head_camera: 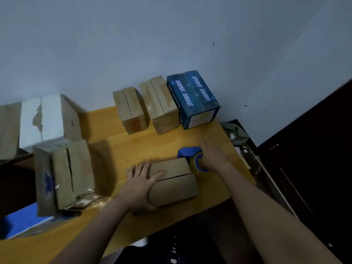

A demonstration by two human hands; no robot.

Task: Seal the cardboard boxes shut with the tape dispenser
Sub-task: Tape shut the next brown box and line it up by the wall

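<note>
A small brown cardboard box [174, 181] lies on the wooden table [122, 147] near the front edge, its two top flaps closed with a seam showing between them. My left hand [142, 184] rests flat on the box's left end, fingers spread over the top. My right hand [214, 156] holds the blue tape dispenser [192, 156], which sits against the box's far right corner with its roll of tape showing. How the right fingers lie on the dispenser is partly hidden.
Two brown boxes [130, 109] [159, 103] and a dark blue printed box [193, 99] stand at the back by the wall. A taller brown box [73, 173] and a white one [44, 119] stand at the left. A bin with rubbish [237, 133] sits right of the table.
</note>
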